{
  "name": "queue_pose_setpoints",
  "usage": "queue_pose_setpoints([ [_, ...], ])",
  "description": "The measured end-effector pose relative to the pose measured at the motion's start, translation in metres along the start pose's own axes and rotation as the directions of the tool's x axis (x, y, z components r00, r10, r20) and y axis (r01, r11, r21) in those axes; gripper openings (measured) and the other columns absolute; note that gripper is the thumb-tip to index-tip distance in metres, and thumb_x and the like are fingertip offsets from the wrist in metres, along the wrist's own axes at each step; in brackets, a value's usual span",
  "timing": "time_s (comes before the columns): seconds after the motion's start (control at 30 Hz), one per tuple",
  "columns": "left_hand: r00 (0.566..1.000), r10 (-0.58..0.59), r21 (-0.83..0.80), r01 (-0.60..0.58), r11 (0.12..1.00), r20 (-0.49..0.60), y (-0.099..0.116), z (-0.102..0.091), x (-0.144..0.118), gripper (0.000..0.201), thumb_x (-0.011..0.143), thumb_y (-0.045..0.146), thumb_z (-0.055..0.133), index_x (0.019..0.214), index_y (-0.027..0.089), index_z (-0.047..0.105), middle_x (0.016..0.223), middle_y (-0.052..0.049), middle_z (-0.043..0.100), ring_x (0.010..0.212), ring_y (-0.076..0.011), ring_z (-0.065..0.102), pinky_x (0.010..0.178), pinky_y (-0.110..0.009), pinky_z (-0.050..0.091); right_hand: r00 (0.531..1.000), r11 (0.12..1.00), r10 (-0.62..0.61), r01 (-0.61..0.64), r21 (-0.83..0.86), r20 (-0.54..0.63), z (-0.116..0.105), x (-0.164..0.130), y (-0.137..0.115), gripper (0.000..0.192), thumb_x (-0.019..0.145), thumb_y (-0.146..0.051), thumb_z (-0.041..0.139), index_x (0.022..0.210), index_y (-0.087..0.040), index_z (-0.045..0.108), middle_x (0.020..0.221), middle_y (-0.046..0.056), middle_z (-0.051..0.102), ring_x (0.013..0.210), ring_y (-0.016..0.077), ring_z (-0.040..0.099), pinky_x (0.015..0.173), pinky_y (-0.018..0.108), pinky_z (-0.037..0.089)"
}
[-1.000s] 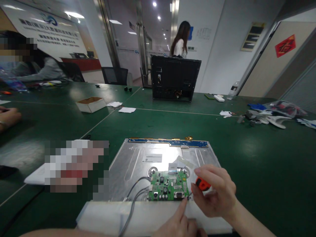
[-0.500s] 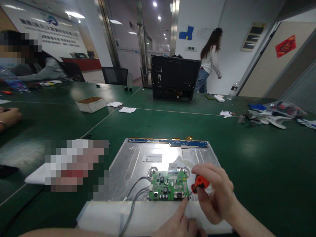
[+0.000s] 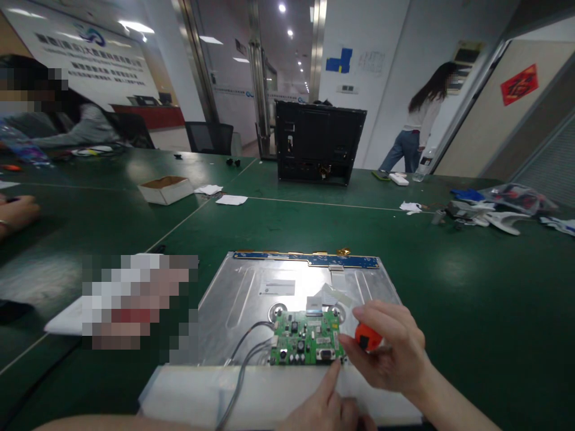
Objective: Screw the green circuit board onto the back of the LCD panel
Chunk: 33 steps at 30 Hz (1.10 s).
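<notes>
Green circuit board point(image 3: 308, 345) sits at the near edge of the metal panel point(image 3: 251, 293). Left hand point(image 3: 326, 407) just below the board's right corner, forefinger out, steadying w/ fingertip. Right hand point(image 3: 390, 353) to the board's right, fingers wrapped on orange screwdriver point(image 3: 367, 337); tip prob. on corner screw. Keep driver upright, press straight down, turn slowly.

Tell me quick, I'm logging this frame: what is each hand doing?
Left hand: holds nothing, index fingertip by the green circuit board corner.
Right hand: closed on the orange-handled screwdriver.
</notes>
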State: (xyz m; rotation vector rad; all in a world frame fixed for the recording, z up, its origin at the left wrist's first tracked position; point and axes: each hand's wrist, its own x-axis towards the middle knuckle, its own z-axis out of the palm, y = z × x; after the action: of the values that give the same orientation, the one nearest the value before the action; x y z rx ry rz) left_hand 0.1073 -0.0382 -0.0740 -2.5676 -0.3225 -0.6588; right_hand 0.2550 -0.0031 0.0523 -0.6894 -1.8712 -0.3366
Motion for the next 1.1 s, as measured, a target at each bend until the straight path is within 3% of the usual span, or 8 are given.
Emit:
queue_pose_setpoints([
  [0.23,0.999,-0.028,0.004,0.028,1.000,-0.026,0.0008,0.0006,0.0008,0.013,0.087,0.018,0.052,0.074,0.019,0.048,0.052,0.009,0.052,0.042,-0.0121,0.044,0.098,-0.047,0.037,1.000,0.998,0.006,-0.007,0.065,0.020,0.0005,-0.0006,0.0008,0.021,0.090,-0.025,0.047,0.109,-0.015,0.050,0.060,-0.003,0.057,0.049,0.0140,0.056,0.044,0.026,0.043],
  [0.5,0.997,-0.042,-0.010,0.042,0.999,-0.067,-0.0020,-0.0026,0.0033,0.012,0.086,0.015,0.051,0.075,0.020,0.048,0.051,0.009,0.051,0.041,-0.0122,0.042,0.096,-0.046,0.039,0.999,0.995,0.035,-0.038,0.093,0.036,-0.0036,-0.0031,-0.0007,0.033,0.080,-0.014,0.041,0.112,-0.012,0.051,0.081,0.005,0.066,0.070,0.0166,0.065,0.056,0.028,0.052],
  [0.7,0.995,-0.043,-0.017,0.041,0.999,-0.085,-0.0033,-0.0024,0.0033,0.016,0.087,0.012,0.048,0.073,0.020,0.048,0.050,0.008,0.051,0.041,-0.0126,0.042,0.095,-0.045,0.039,1.000,0.998,0.017,-0.017,0.056,0.009,0.0008,-0.0029,-0.0005,0.024,0.083,-0.012,0.051,0.107,-0.015,0.050,0.064,-0.002,0.059,0.052,0.0131,0.056,0.045,0.025,0.046],
  [0.87,1.000,-0.005,-0.011,0.005,1.000,-0.010,-0.0033,-0.0042,0.0028,0.010,0.087,0.016,0.052,0.078,0.020,0.050,0.052,0.008,0.054,0.042,-0.0140,0.044,0.094,-0.046,0.041,0.999,0.998,0.036,-0.037,0.048,0.026,0.0010,0.0013,-0.0018,0.020,0.088,-0.021,0.057,0.105,-0.017,0.047,0.055,-0.007,0.055,0.045,0.0117,0.052,0.042,0.024,0.043],
  [1.1,0.999,-0.005,-0.056,0.007,0.998,0.045,-0.0001,0.0002,-0.0023,0.006,0.087,0.017,0.054,0.082,0.018,0.053,0.059,0.006,0.058,0.048,-0.0137,0.050,0.097,-0.045,0.039,0.999,0.995,0.020,-0.023,0.098,0.030,0.0002,0.0001,-0.0013,0.020,0.091,-0.028,0.043,0.106,-0.016,0.048,0.058,-0.004,0.055,0.048,0.0138,0.056,0.043,0.026,0.045],
])
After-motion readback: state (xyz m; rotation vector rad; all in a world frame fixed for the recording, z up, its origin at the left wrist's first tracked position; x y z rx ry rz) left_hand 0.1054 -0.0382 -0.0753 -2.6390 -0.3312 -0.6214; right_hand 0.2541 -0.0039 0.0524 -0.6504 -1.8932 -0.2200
